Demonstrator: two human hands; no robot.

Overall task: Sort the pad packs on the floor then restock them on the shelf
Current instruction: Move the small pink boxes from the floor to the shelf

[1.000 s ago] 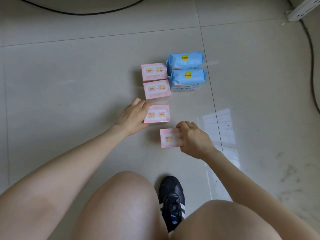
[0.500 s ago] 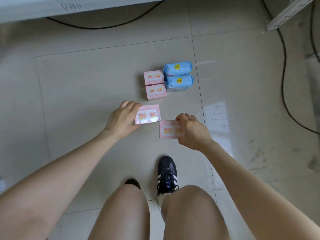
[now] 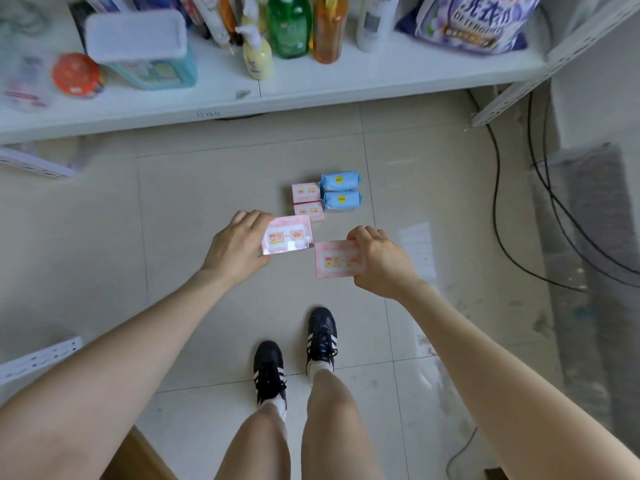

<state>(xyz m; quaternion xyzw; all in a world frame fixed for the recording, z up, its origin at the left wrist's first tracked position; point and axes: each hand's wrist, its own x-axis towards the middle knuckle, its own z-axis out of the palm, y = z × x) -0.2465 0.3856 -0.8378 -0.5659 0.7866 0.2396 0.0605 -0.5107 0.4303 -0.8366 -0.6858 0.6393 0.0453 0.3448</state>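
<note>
Left hand (image 3: 239, 245): grip closed round the left end of a pink pack (image 3: 287, 237), fingers curled over its far edge, thumb at the near corner. The pack is held in the air above the floor (image 3: 194, 209), printed face up and slightly tilted. Right hand (image 3: 381, 263): grip closed on the right end of a second pink pack (image 3: 337, 259), fingers curled over the far edge, thumb at the near edge. It is also held off the floor, face up. The two held packs are near each other but apart. On the floor beyond them lie two more pink packs (image 3: 305, 192), one behind the other and touching. Two blue packs (image 3: 340, 181) lie the same way just beside them on the right. The shelf (image 3: 311, 88) ahead carries bottles (image 3: 289, 26), a tub (image 3: 142, 50) and a detergent bag (image 3: 474, 22). Black shoes (image 3: 322, 336) show below the hands.
</note>
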